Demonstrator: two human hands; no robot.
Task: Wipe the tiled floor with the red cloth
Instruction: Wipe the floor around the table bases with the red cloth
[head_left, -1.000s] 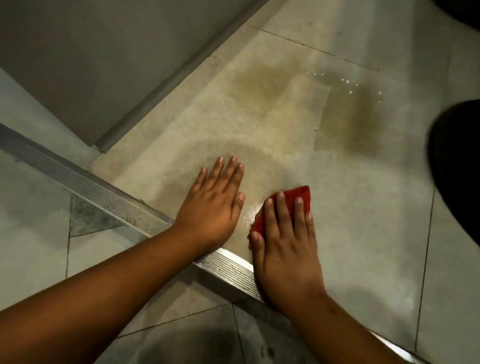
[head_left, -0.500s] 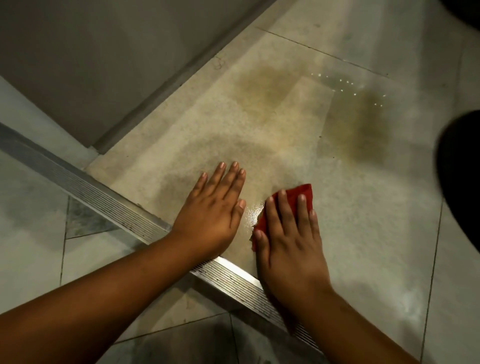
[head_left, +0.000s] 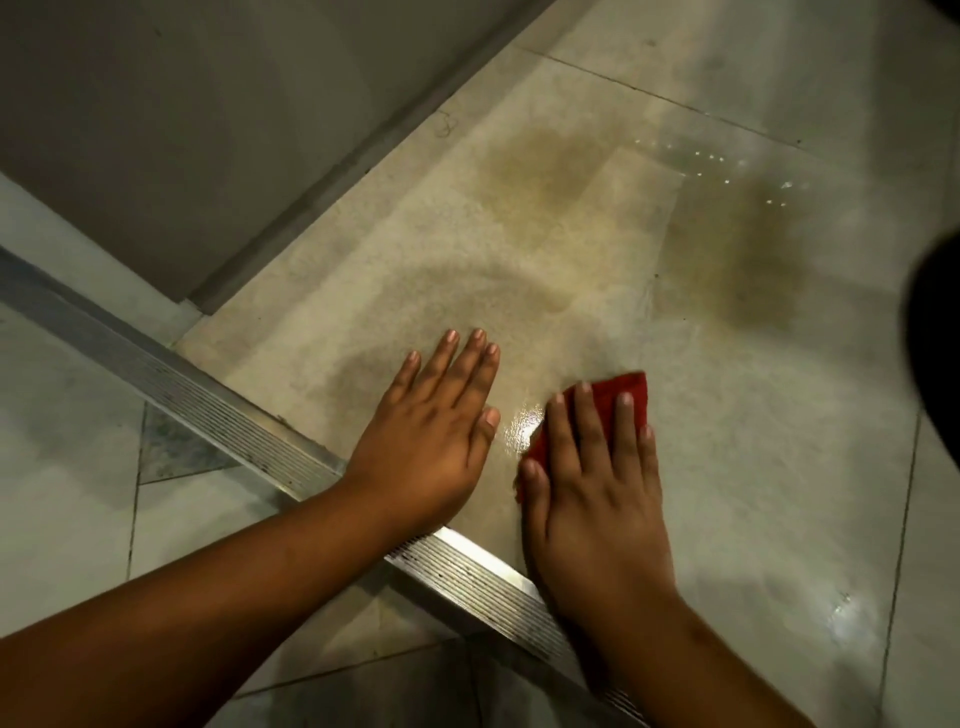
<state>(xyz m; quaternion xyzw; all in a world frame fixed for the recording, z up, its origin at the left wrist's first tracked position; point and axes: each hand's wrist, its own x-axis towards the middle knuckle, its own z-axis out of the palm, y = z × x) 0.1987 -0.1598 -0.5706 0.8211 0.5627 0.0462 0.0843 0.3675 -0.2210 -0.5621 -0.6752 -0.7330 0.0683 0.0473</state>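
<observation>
Hands flat on floor, beside metal strip.
Right hand: fingers straight, pressing cloth. Left hand: flat, holding nothing. Open tile ahead.

The right hand presses flat on the red cloth on the tiled floor, fingers straight. The left hand lies flat just beside it, near the ribbed metal strip. Brownish stains lie further off.

1. Pale beige floor tiles show brownish damp patches and a wet glint.
2. A ribbed metal threshold strip crosses diagonally.
3. A grey wall stands at upper left.
</observation>
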